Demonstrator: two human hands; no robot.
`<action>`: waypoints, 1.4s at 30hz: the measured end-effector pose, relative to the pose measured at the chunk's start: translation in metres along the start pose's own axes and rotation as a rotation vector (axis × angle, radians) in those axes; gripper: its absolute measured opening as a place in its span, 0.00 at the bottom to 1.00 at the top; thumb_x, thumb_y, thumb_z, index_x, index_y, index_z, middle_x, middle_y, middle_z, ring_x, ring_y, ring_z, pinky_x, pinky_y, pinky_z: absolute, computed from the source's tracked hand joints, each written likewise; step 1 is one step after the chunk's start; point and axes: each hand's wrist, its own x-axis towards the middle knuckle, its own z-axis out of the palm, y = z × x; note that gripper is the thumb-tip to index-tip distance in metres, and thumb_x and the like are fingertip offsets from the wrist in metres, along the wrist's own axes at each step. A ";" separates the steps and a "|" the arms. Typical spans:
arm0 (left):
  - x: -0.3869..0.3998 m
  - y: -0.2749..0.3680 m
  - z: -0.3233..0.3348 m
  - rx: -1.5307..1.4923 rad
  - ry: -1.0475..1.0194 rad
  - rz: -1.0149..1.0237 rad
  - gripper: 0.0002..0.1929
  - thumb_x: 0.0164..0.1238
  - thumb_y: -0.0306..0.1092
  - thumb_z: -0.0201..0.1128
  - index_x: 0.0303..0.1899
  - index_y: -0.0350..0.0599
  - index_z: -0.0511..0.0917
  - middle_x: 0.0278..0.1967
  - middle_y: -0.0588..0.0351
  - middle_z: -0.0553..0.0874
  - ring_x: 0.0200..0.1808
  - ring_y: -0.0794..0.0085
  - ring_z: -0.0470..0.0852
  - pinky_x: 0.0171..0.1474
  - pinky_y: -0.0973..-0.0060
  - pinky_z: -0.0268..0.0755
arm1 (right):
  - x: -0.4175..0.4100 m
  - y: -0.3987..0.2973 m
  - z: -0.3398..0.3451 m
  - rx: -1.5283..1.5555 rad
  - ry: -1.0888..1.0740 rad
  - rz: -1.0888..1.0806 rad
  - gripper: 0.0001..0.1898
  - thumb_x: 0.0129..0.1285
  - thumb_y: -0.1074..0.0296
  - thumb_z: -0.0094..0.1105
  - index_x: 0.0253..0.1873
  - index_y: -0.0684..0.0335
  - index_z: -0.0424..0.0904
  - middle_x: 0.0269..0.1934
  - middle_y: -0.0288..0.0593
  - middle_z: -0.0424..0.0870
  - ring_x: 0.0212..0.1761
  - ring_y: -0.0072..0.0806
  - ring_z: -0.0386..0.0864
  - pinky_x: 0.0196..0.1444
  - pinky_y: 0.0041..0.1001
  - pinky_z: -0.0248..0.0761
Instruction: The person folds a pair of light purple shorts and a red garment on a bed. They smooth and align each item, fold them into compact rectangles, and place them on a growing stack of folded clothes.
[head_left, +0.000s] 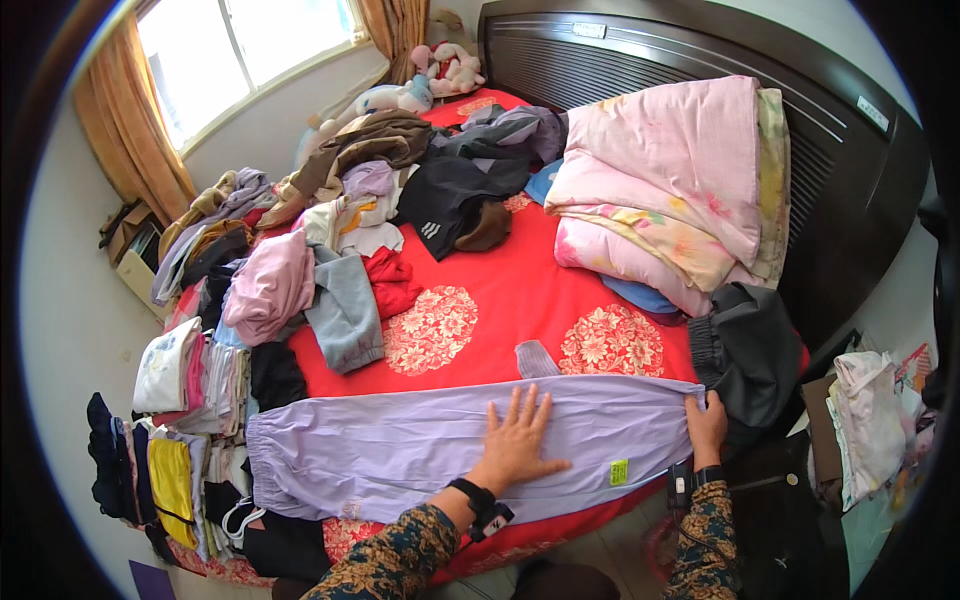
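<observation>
Lavender trousers (390, 435) with a gathered elastic waist at the left end lie flat across the near edge of the bed. My left hand (523, 439) rests on the middle of them, palm down and fingers spread. At their right end, my right hand (705, 424) pinches the corner of the cloth. A small yellow-green tag (619, 472) shows on the fabric between my two hands. From under the far edge of the trousers pokes a grey-lilac ribbed piece of cloth (536, 360).
Folded clothes (172, 480) stand in stacks at the left, with loose garments (270, 285) heaped behind them. A folded pink quilt (660, 180) lies by the dark headboard (825, 157). Dark grey trousers (750, 352) sit beyond my right hand. Further right is more clothing (870, 427).
</observation>
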 end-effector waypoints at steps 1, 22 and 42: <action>-0.004 0.003 -0.001 -0.043 -0.070 -0.016 0.66 0.45 0.81 0.63 0.79 0.44 0.51 0.80 0.41 0.51 0.81 0.45 0.44 0.73 0.30 0.37 | 0.001 0.003 0.000 0.005 -0.012 -0.023 0.22 0.59 0.48 0.64 0.40 0.66 0.77 0.41 0.61 0.83 0.46 0.60 0.80 0.46 0.51 0.71; -0.067 -0.005 -0.021 -0.637 0.042 -0.071 0.47 0.62 0.65 0.65 0.74 0.41 0.61 0.76 0.38 0.61 0.79 0.46 0.54 0.75 0.44 0.52 | -0.001 -0.087 -0.096 1.027 -0.501 0.154 0.07 0.59 0.75 0.63 0.42 0.70 0.80 0.36 0.43 0.86 0.34 0.29 0.82 0.42 0.29 0.75; -0.136 -0.140 0.007 -2.034 -0.121 -0.567 0.27 0.72 0.60 0.59 0.54 0.45 0.80 0.47 0.58 0.87 0.47 0.71 0.84 0.54 0.65 0.75 | -0.277 -0.261 0.092 0.175 -0.885 -0.700 0.17 0.57 0.65 0.59 0.51 0.65 0.80 0.45 0.59 0.85 0.49 0.57 0.81 0.51 0.49 0.73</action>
